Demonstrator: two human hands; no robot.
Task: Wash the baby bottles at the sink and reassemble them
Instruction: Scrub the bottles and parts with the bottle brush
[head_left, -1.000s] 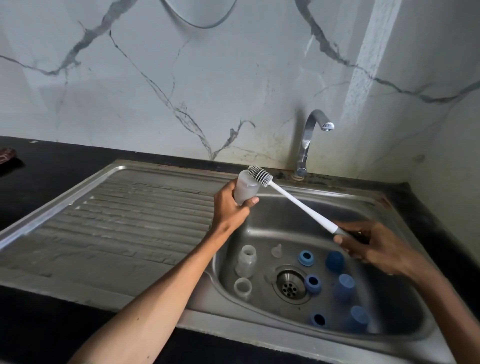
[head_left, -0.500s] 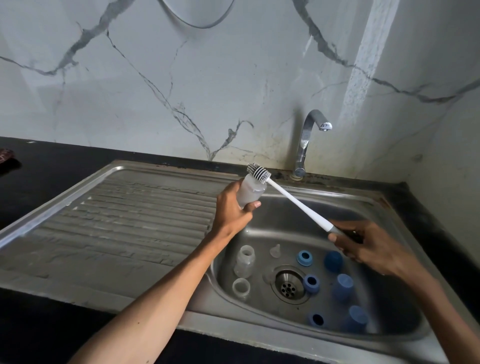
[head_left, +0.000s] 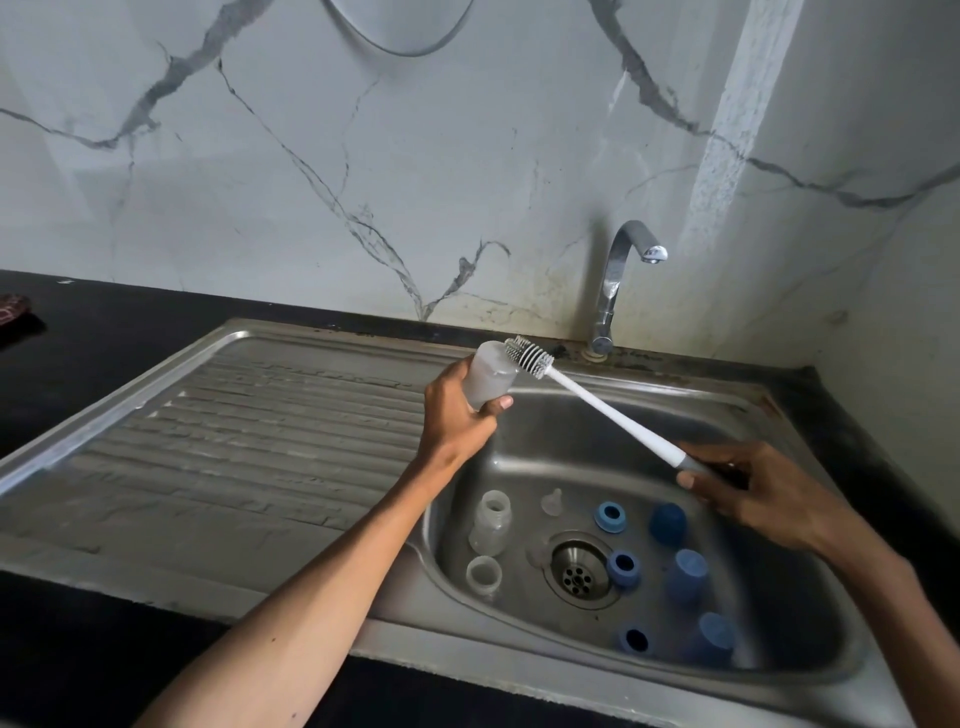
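My left hand (head_left: 457, 415) grips a frosted baby bottle (head_left: 489, 379) above the left rim of the basin, tilted up and to the left. My right hand (head_left: 753, 493) holds the grey handle of a white bottle brush (head_left: 608, 410). Its bristled head (head_left: 529, 357) lies against the bottle's upper end. Down in the basin (head_left: 571, 447) stand two more clear bottles (head_left: 491, 525) (head_left: 484, 574), a clear teat (head_left: 551, 503), three blue rings (head_left: 610, 517) and three blue caps (head_left: 685, 574).
The chrome tap (head_left: 621, 275) rises behind the basin, with no water running. A ribbed steel drainboard (head_left: 249, 447) spreads to the left. Black counter (head_left: 78, 332) surrounds the sink, with a dark reddish object (head_left: 13, 309) at its far left edge. The drain (head_left: 579, 569) is open.
The brush head has shifted slightly along the top of the bottle, and my right hand has moved a little with the handle. The parts in the basin have not moved.
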